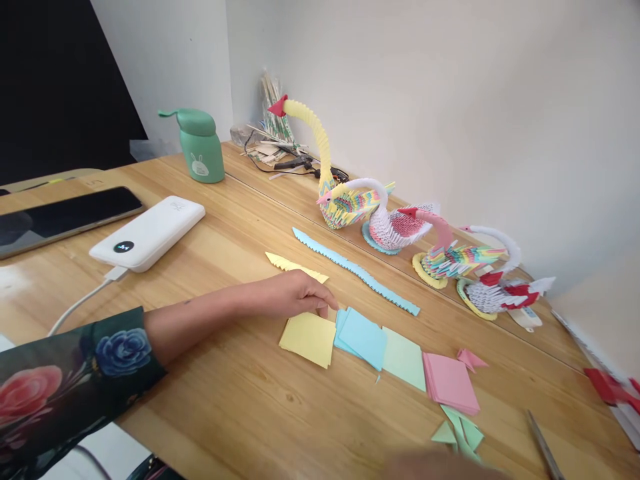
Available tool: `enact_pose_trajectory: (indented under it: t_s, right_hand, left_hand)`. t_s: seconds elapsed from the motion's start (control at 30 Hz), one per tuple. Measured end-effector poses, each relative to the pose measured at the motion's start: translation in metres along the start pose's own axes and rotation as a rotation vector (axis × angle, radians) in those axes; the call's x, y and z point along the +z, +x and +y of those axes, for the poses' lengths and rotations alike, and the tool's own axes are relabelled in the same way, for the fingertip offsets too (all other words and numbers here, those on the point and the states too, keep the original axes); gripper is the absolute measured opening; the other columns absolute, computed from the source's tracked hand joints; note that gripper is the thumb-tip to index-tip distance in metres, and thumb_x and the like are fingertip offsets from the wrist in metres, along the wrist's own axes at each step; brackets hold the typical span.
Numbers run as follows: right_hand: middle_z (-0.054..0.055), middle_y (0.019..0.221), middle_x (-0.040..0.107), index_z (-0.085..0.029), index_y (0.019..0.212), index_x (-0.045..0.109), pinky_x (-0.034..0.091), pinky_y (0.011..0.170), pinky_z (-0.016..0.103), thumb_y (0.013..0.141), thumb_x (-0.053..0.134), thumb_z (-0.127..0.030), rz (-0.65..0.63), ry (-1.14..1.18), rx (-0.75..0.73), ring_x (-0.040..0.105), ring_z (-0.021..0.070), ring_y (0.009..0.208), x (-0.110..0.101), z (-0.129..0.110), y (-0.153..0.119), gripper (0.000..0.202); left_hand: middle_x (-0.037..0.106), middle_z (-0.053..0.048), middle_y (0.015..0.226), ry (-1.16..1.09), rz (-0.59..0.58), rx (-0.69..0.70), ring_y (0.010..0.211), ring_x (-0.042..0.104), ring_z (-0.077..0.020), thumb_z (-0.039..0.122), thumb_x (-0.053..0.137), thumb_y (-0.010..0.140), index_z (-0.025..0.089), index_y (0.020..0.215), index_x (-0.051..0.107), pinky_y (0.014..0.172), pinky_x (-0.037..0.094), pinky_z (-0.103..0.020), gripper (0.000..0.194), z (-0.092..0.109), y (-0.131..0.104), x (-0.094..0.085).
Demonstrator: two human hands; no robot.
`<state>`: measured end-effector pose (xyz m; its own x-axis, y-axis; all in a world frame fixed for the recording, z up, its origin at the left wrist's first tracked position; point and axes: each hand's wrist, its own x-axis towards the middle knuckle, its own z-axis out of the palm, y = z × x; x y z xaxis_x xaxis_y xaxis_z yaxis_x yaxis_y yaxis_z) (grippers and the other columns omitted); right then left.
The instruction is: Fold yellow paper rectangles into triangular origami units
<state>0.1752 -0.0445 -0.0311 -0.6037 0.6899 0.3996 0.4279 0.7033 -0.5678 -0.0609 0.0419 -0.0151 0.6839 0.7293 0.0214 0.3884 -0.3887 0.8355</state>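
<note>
My left hand reaches in from the left, its fingers loosely bent and pointing down at the top edge of a stack of yellow paper squares. Its fingertips come close to the corner of the blue paper squares; I see nothing held in it. Pale green squares and a pink stack continue the row to the right. Beside the pink stack lie a folded pink piece and several folded green pieces. At the bottom edge my right hand is a blur, its fingers indistinct.
Behind the stacks lie a yellow strip and a long blue strip of interlocked folded pieces. Several paper swans line the wall. A green bottle, white power bank and phone stand left; scissors lie right.
</note>
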Motion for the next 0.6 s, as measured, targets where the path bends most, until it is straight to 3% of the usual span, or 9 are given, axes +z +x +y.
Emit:
enact_pose_trajectory:
  t_s: [0.1, 0.23, 0.37, 0.5, 0.6]
  right_hand:
    - [0.004, 0.091, 0.067, -0.026, 0.089, 0.062, 0.05, 0.073, 0.035, 0.086, 0.058, -0.027, 0.015, -0.067, 0.068, 0.061, 0.0212, 0.087, -0.003, -0.02, 0.014, 0.005]
    - [0.011, 0.108, 0.066, -0.016, 0.107, 0.06, 0.048, 0.079, 0.044, 0.086, 0.055, -0.036, -0.059, -0.387, -0.029, 0.057, 0.0282, 0.098, 0.007, -0.021, 0.035, 0.029]
    - [0.009, 0.105, 0.067, -0.015, 0.101, 0.063, 0.047, 0.076, 0.041, 0.086, 0.057, -0.027, -0.105, -0.444, -0.02, 0.058, 0.0259, 0.093, 0.014, -0.013, 0.047, 0.02]
    - [0.009, 0.104, 0.068, -0.015, 0.098, 0.063, 0.045, 0.077, 0.038, 0.088, 0.052, -0.019, -0.03, -0.452, -0.044, 0.058, 0.0236, 0.093, 0.022, -0.01, 0.048, 0.016]
    - [0.007, 0.091, 0.07, -0.015, 0.089, 0.063, 0.043, 0.072, 0.034, 0.089, 0.044, -0.009, 0.094, -0.413, -0.109, 0.059, 0.0199, 0.085, 0.032, -0.01, 0.045, 0.02]
  left_hand:
    - [0.072, -0.005, 0.095, -0.004, 0.011, 0.016, 0.088, 0.065, -0.0149, 0.019, 0.044, 0.089, 0.017, 0.109, 0.065, 0.074, 0.045, -0.018, 0.029, 0.0, 0.0, 0.001]
    - [0.073, -0.003, 0.092, -0.007, 0.03, 0.017, 0.085, 0.065, -0.0142, 0.018, 0.046, 0.088, 0.018, 0.107, 0.065, 0.075, 0.045, -0.019, 0.027, 0.0, 0.001, 0.002]
    - [0.072, -0.005, 0.095, 0.003, 0.037, 0.049, 0.087, 0.064, -0.0144, 0.016, 0.046, 0.088, 0.016, 0.107, 0.065, 0.076, 0.045, -0.019, 0.027, 0.002, 0.001, 0.001]
    - [0.072, -0.005, 0.094, 0.048, 0.094, 0.053, 0.086, 0.064, -0.0138, 0.013, 0.045, 0.088, 0.014, 0.106, 0.066, 0.075, 0.044, -0.018, 0.027, 0.002, 0.0, -0.001]
    - [0.072, -0.004, 0.094, 0.04, 0.114, 0.025, 0.085, 0.064, -0.0128, 0.013, 0.043, 0.089, 0.016, 0.109, 0.064, 0.075, 0.044, -0.018, 0.029, -0.001, 0.0, -0.001]
